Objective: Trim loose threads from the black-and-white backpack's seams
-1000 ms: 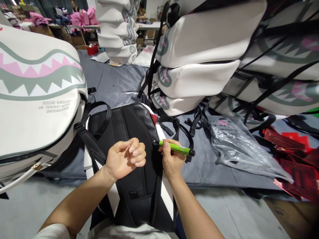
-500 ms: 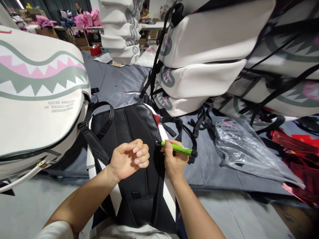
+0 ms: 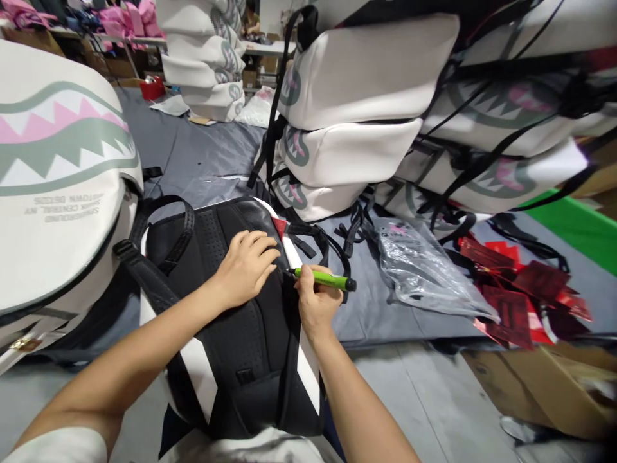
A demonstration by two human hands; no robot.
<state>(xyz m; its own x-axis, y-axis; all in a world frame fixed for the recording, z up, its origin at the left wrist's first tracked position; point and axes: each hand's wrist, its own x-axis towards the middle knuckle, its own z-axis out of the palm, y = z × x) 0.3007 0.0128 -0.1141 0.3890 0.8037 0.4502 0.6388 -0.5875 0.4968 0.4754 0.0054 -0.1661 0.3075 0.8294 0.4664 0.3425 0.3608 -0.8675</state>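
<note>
A black-backed backpack (image 3: 231, 341) with white edges lies back side up before me, its near end against my body. My left hand (image 3: 248, 265) rests palm down on its padded back, fingers stretched out. In my right hand (image 3: 318, 302) is a green marker pen (image 3: 328, 279), gripped between thumb and fingers. The pen's dark tip points left at the backpack's right edge, close to my left fingertips; whether it touches the fabric I cannot tell. A shoulder strap (image 3: 144, 276) loops out at the left side of the backpack.
A large white backpack (image 3: 58, 244) with a shark-mouth print stands at the left. White backpacks (image 3: 357, 77) are stacked behind and to the right. A clear plastic bag (image 3: 429, 276) and red tags (image 3: 515, 296) lie on the grey-covered table (image 3: 202, 151). A cardboard box (image 3: 535, 386) sits below, right.
My left hand has turned from loosely curled, palm up, to palm down on the backpack. The marker stays in my right hand. The view has swung to the right.
</note>
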